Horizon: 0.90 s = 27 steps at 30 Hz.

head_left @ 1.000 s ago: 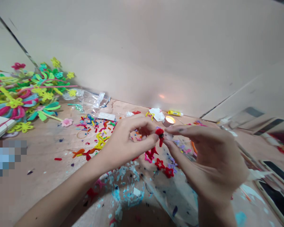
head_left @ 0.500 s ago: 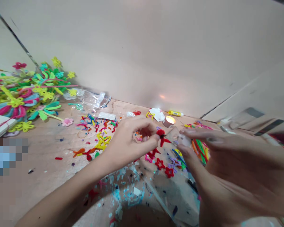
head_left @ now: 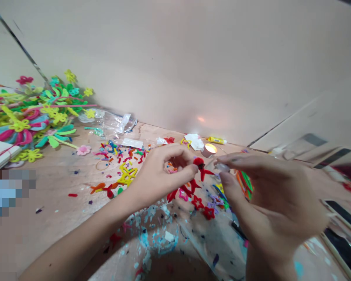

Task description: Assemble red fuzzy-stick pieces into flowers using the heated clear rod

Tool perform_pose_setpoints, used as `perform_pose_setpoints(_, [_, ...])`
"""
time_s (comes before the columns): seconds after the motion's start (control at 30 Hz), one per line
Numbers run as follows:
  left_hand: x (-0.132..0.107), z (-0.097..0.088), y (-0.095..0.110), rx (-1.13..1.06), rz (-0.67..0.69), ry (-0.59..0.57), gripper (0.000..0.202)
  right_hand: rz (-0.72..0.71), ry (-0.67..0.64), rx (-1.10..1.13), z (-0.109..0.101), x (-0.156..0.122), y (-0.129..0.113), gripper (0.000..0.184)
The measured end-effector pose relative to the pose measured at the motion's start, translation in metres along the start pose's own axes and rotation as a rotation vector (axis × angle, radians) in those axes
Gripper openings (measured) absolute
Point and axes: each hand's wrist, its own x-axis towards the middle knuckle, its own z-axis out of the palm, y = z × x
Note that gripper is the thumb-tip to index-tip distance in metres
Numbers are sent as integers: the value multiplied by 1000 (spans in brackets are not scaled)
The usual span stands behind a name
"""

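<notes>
My left hand (head_left: pixel 159 175) is closed, thumb and forefinger pinching a small red fuzzy pipe-cleaner piece (head_left: pixel 204 171) with pointed ends and a dark spot on it. Across from it, my right hand (head_left: pixel 269 195) pinches a small translucent whitish piece (head_left: pixel 223 168) between thumb and fingers. The two held things are close together above the table; I cannot tell whether they touch. Red star shapes (head_left: pixel 197 202) and other red pipe-cleaner pieces lie below my hands. Just beyond them stands a lit tealight candle (head_left: pixel 210 150).
Pipe-cleaner flowers (head_left: pixel 54 113) are heaped at the left by the wall. Coloured snippets (head_left: pixel 114 150), yellow stars (head_left: pixel 127 174) and plastic bags (head_left: pixel 114 121) lie mid-table. A yellow glue tube (head_left: pixel 217 140) rests behind the candle. A clear sheet (head_left: pixel 213 238) is in front.
My right hand has turned and its fingers have drawn in slightly leftward, bringing the translucent piece closer to the red piece. My left hand has stayed nearly still.
</notes>
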Motion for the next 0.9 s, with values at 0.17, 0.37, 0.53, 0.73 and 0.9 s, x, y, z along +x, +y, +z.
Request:
perform_pose_setpoints(0.17, [0,-2,-2,-15,1,57,10,-88,39,-98,7,3,3,30])
perform_pose_setpoints(0.37, [0,-3,1,157,169,134,16,-129,-82,-74,4,3,5,36])
perform_pose_setpoints(0.53, [-2,-1,3,241,292,143,15,-123,-118,-41,4,1,8,40])
perform_pose_setpoints(0.73, [-1,-2,2,261,334,168,15,123,-78,336,10,7,12,21])
perform_pose_setpoints(0.9, [0,-5,1,289,316,197,16,547,-62,874,17,20,25,22])
